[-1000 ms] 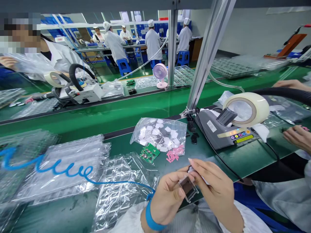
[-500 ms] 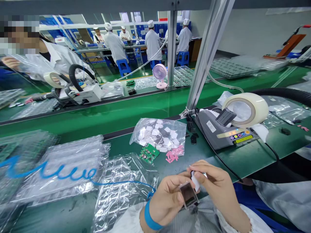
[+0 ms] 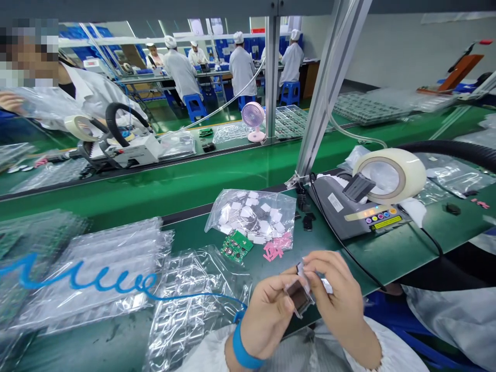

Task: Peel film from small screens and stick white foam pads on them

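Note:
My left hand [image 3: 268, 310], with a blue wrist strap [image 3: 243, 347] on the wrist, is closed around a small square module with a dark screen and clear edges [image 3: 299, 298]. My right hand [image 3: 341, 297] pinches at the module's upper right side, where a pale piece [image 3: 301, 268] shows between the fingertips; whether it is part of the module I cannot tell. A shiny bit [image 3: 327, 285] peeks out below the right fingers. Beyond the hands lie a clear bag of white pieces [image 3: 248, 212], a green circuit board [image 3: 236, 246] and pink strips [image 3: 273, 250].
A grey machine [image 3: 341, 212] bears a large tape roll [image 3: 418, 173] at the right. Clear plastic trays [image 3: 186, 305] lie left, crossed by the strap's coiled blue cord [image 3: 116, 281]. A metal post [image 3: 325, 88] rises from the bench edge. Co-workers sit beyond.
Both hands have risen slightly with the module, which is now tilted more. My right fingers have moved closer over its edge, and the white piece shows less.

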Demonstrator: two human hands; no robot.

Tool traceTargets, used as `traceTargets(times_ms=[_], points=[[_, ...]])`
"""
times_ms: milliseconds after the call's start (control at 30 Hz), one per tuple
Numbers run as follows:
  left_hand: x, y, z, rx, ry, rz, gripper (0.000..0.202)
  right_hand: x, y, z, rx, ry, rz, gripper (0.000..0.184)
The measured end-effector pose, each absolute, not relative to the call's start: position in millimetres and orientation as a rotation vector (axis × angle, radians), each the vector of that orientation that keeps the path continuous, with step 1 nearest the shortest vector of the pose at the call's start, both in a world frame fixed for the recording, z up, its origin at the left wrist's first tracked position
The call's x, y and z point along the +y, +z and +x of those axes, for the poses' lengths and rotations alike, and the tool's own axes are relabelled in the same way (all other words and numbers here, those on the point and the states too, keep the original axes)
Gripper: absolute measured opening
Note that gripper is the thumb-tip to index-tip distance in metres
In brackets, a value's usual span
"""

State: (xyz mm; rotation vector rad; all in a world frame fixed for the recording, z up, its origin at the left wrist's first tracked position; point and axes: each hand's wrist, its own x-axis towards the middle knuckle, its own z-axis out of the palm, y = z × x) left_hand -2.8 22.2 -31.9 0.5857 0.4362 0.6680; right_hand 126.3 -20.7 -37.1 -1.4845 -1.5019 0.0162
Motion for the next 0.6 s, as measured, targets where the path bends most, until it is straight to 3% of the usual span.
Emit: traceTargets(times_ms=[167,333,500,600], points=[[41,-36,-14,0.472,0.737,0.437,0.036,-36,-44,139,-1.519,0.087,-1.564,0.015],[61,-36,-38,0.526,0.875,0.478,0.031,-38,-90,167,-1.901,0.175,-1.914,0.027],[62,-32,-44,0.556,0.850,0.526,0.031,-14,-101,153,-1.911,0.227,-2.011,0.004],[58,-28,-44,0.568,0.854,0.557,0.029,15,-99,133,-1.944,0.267,-2.021,0.006]])
